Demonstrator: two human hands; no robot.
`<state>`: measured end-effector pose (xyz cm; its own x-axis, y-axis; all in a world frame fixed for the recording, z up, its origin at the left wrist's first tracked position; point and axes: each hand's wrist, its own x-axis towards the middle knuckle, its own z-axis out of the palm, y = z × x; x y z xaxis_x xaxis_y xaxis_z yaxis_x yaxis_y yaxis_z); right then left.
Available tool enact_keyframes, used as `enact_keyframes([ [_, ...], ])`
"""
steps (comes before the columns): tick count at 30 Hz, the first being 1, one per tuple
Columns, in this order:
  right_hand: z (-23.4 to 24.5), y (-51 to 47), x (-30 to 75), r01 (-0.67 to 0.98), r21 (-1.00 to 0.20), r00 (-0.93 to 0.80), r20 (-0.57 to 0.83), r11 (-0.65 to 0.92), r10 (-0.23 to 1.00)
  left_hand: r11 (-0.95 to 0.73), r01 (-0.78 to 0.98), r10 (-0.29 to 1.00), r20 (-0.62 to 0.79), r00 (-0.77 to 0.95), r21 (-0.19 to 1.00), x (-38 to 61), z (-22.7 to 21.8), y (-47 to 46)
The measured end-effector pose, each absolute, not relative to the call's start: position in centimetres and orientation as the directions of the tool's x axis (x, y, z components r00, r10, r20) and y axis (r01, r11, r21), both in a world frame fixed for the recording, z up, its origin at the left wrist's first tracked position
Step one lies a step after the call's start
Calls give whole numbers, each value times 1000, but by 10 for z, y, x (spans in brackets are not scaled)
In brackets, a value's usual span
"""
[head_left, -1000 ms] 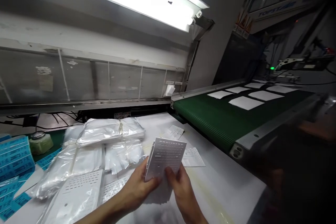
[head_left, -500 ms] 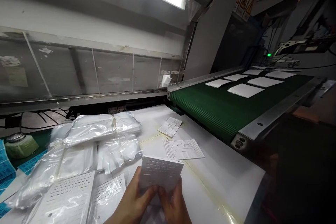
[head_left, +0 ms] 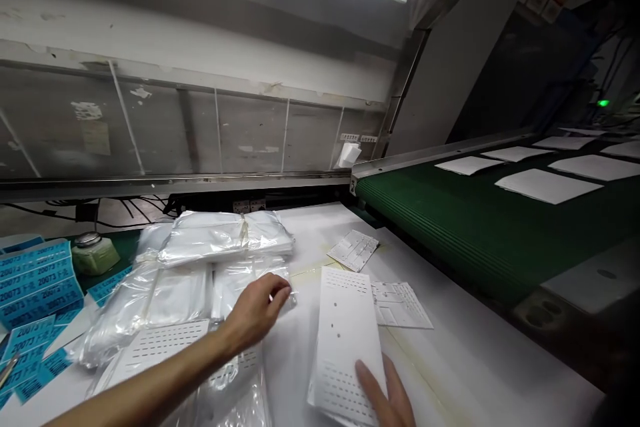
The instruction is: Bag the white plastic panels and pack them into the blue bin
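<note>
My right hand [head_left: 393,393] grips the lower right side of a white slotted panel [head_left: 347,327], with thin edges of more white sheet showing under its lower left side. My left hand [head_left: 257,307] is curled in a pinch over the right edge of a bundle of clear plastic bags [head_left: 227,287]. Whether a bag is between its fingertips, I cannot make out. Behind the held panel lies a white panel with raised ribs [head_left: 403,307], partly covered by it. A smaller ribbed white panel [head_left: 354,250] lies farther back.
A larger tied bag bundle [head_left: 200,240] lies behind the left hand. Bagged slotted panels [head_left: 167,347] sit under the left forearm. Blue label sheets [head_left: 35,287] and a greenish jar [head_left: 94,253] are at far left. The green conveyor [head_left: 450,213] carries several white sheets [head_left: 547,185] at right.
My left hand has let go of the slotted panel and moved left to the bags. My right hand now holds the panel alone, turned and lowered. The view has swung left.
</note>
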<state>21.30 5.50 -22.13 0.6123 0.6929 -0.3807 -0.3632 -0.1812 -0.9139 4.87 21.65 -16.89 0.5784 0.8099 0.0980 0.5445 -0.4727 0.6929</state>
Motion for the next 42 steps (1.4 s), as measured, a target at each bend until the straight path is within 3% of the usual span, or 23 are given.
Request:
enact_keyframes([
  [8, -227, 58, 212, -335, -932, 621, -332, -142, 710, -580, 742, 780, -32, 625, 337, 62, -204, 264],
  [16, -232, 59, 212, -378, -923, 602, -302, -70, 739, -614, 744, 769, -15, 639, 263, 60, -210, 265],
  [24, -229, 57, 209, -356, -932, 606, -288, -72, 742, -582, 718, 780, 11, 626, 383, 60, -208, 263],
  [34, -229, 57, 211, -327, -942, 570, -258, -72, 780, -323, 593, 797, -126, 591, 738, 50, -195, 273],
  [42, -221, 53, 211, -444, -886, 424, -340, -134, 839, -125, 538, 820, -219, 529, 834, 45, -195, 278],
])
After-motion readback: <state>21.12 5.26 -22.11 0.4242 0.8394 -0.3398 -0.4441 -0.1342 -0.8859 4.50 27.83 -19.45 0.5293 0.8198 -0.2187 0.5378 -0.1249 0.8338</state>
